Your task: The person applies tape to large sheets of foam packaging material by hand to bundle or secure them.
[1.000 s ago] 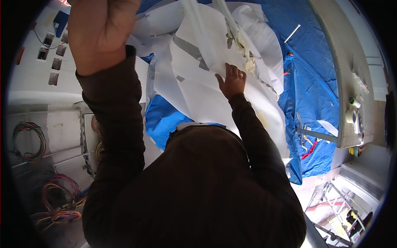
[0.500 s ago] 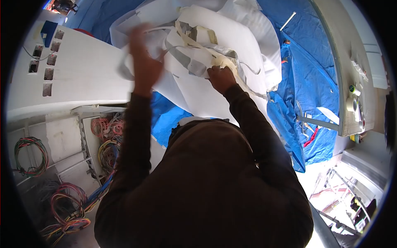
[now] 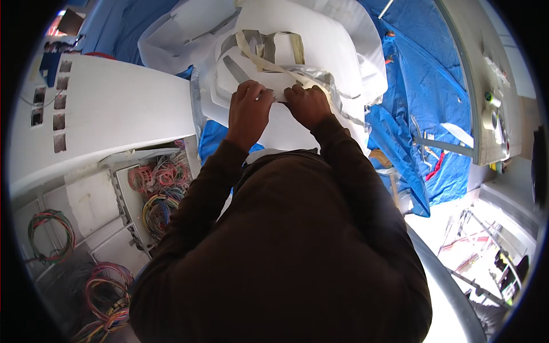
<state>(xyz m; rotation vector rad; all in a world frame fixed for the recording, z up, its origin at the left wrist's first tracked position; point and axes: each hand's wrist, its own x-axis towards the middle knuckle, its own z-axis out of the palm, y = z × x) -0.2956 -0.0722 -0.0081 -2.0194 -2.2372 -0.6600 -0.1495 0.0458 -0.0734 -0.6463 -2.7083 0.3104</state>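
Observation:
My left hand (image 3: 250,111) is closed in a pinch above a white plastic sheet (image 3: 320,40). Close beside it, my right hand (image 3: 307,106) is also closed, its thumb and fingertips pressed together. A short bit of tape strip (image 3: 278,98) shows between them; most of it is hidden by the fingers. Beyond my hands, a loose beige strip of masking tape (image 3: 250,50) lies across the sheet, with grey strips around it. Crumpled tape and film (image 3: 330,91) bunch up against the right hand.
Blue tarpaulin (image 3: 423,86) spreads under the sheet. To the left stands a white panel (image 3: 126,94) with square cutouts; below it hang coiled wires (image 3: 51,234). Tape rolls (image 3: 489,119) rest on the board (image 3: 463,34) at right.
My left hand, blurred and raised at the upper left before, has come down and right to meet my right hand. The right hand has stayed nearly in place. The view has shifted slightly.

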